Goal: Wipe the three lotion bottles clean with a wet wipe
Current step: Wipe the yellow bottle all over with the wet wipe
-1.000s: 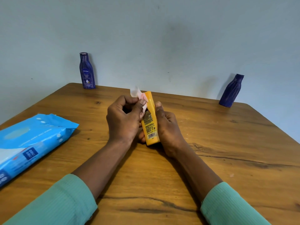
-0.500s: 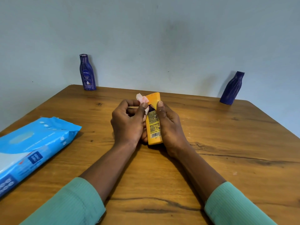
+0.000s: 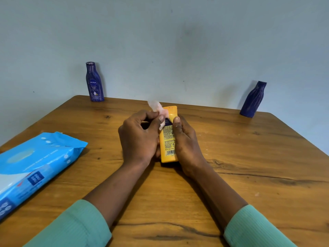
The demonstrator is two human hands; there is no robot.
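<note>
Against half a second back: barely any shift. Same pinch, same hold, wipe at the same upper-left side of the yellow bottle. Against a second back: bottle less tilted, pointing nearly straight away; less wipe sticking up.

Blue wet-wipe pack (image 3: 35, 166) flat at the near-left edge of the table (image 3: 249, 157), partly cut off by the frame. Dark blue Nivea bottle (image 3: 94, 82) upright at the far-left corner, by the wall. Bare wood between pack and hands.

Left hand (image 3: 138, 138) mid-table, thumb and forefinger pinched on the wet wipe (image 3: 156, 107). Pale crumpled tuft above the knuckles, pressed to the bottle's upper-left side.

Yellow bottle (image 3: 168, 139) between both hands, back face up: fine print and barcode toward the near end, dark band higher up, far end plain yellow. On the wood or just above it: unclear.

Right hand (image 3: 185, 145) clasped along the bottle's right edge, thumb on top, fingers beneath hidden. Open wood from there to the right edge.

Second dark blue bottle (image 3: 252, 100), ribbed, no label visible, at the far-right edge, well apart from the hands.
</note>
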